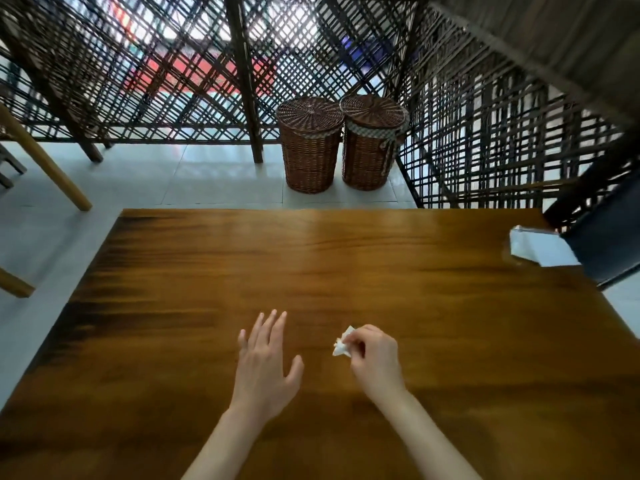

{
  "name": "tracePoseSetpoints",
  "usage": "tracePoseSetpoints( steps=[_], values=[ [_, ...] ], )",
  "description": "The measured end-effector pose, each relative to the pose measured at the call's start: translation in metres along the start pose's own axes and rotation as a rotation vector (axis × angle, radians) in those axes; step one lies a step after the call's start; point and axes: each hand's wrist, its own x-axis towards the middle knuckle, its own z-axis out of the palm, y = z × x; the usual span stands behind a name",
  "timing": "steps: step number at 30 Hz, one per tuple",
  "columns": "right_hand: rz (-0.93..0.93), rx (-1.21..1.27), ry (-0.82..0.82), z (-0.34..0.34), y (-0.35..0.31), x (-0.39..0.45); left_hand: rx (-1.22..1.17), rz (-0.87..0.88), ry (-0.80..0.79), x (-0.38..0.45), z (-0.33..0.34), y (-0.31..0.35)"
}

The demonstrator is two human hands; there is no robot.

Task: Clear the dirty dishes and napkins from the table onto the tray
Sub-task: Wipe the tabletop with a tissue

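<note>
Brown wood table looks nearly cleared — no dishes or tray in view. At lower centre the right hand pinches a crumpled napkin; the left hand hovers, fingers spread. White folded paper remains at right edge.

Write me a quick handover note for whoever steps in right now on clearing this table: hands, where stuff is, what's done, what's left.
Left hand: open, fingers spread, over the wooden table, holding nothing.
Right hand: its fingers pinch a small crumpled white napkin just above the tabletop.
A white packet of tissues lies at the table's far right edge, beside a dark chair.
No tray and no dishes are in view, so what is already cleared cannot be judged from here.
Left to do: carry the held napkin to the tray, wherever it is; the packet probably stays unless it counts as rubbish.
</note>
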Motion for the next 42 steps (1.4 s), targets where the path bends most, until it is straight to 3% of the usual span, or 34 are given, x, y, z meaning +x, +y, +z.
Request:
tracePoseSetpoints(
  steps=[11,21,31,42],
  values=[
    [-0.112,0.02,0.082,-0.145,0.044,-0.107,0.003,0.032,0.078,-0.118,-0.036,0.137],
    [-0.27,0.031,0.106,-0.248,0.122,-0.208,0.032,-0.021,0.143,-0.234,-0.02,0.286],
    [-0.278,0.052,0.174,-0.334,0.176,-0.312,-0.024,0.021,0.178,-0.338,-0.011,0.379],
    [-0.236,0.067,0.227,-0.397,0.264,-0.405,-0.032,0.088,0.101,-0.429,0.026,0.474]
  ],
)
